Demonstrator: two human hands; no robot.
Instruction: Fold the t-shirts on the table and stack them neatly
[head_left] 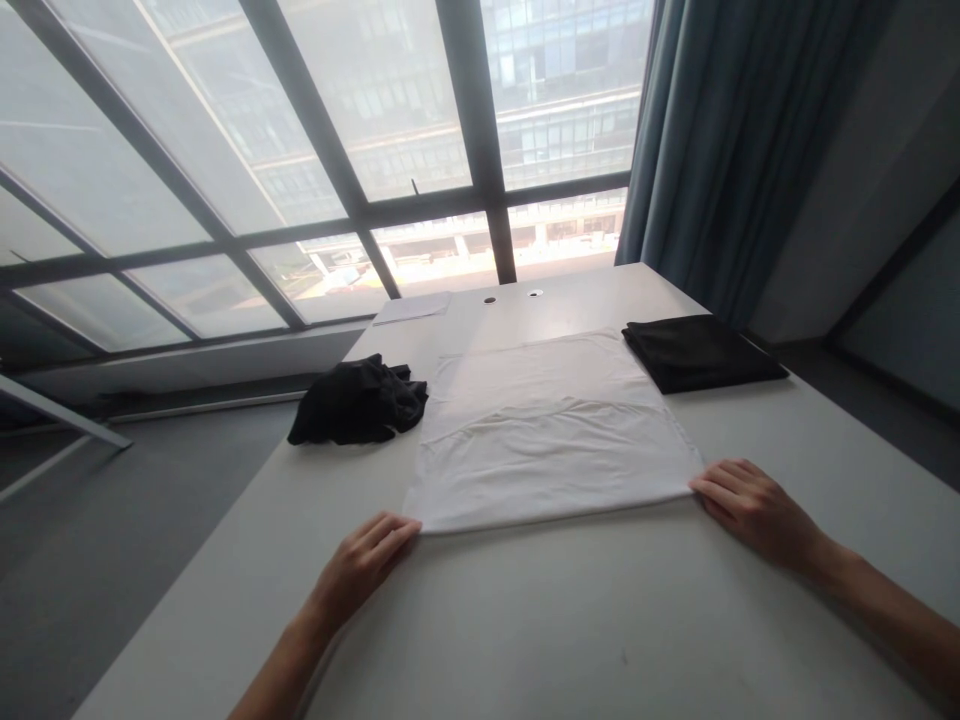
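Observation:
A white cloth garment (555, 440), partly folded over itself, lies spread flat on the white table (555, 620). Wrinkles run across its middle, and its exact kind is hard to make out. At the near left corner, my left hand (371, 555) is closed with the fingertips pinching the folded edge. My right hand (750, 505) pinches the near right corner in the same way. Between the two hands the near edge runs almost straight.
Left of the white cloth sits a crumpled black cloth (360, 400). A neatly folded black cloth (701, 352) lies at the right. Papers (411, 308) rest at the far left edge, near two cable holes. Windows and a blue curtain (720, 150) stand behind the table.

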